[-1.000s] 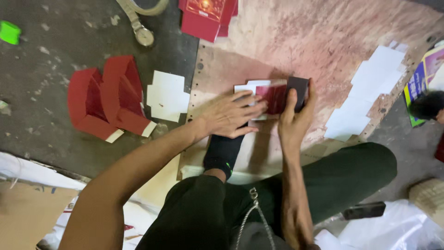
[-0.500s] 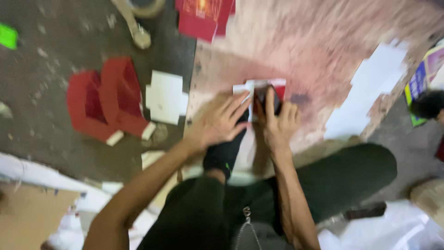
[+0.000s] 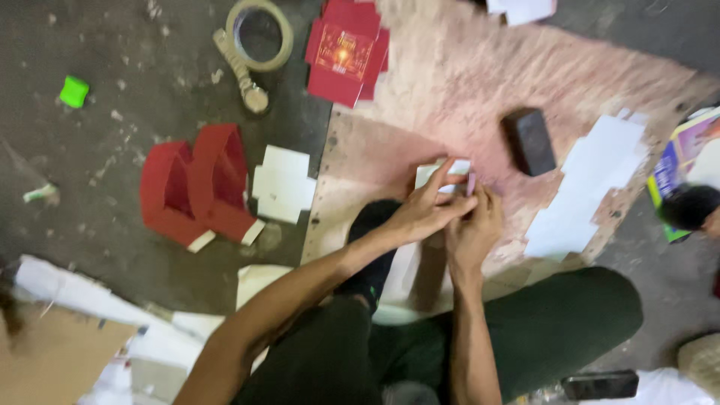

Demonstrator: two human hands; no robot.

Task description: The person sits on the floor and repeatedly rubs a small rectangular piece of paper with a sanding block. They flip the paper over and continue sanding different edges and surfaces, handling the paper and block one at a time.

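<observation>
At frame centre, the left hand (image 3: 424, 214) and right hand (image 3: 471, 229) are pinching a small white card piece (image 3: 442, 174) together against the pink board (image 3: 480, 82), grips clamped, steadying it; a dark block (image 3: 530, 140) is lying just upper right.

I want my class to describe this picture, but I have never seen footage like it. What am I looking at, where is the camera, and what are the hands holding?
The camera sits on a person's head and looks down at their own bare hands; there is no machine. They sit on the floor at a pinkish board. The left hand and right hand meet over a small white card piece, pinching it together. A dark block lies apart on the board, beside white cut-out sheets. To the left are folded red boxes, a white cut-out, flat red printed cards and a tape roll.
</observation>
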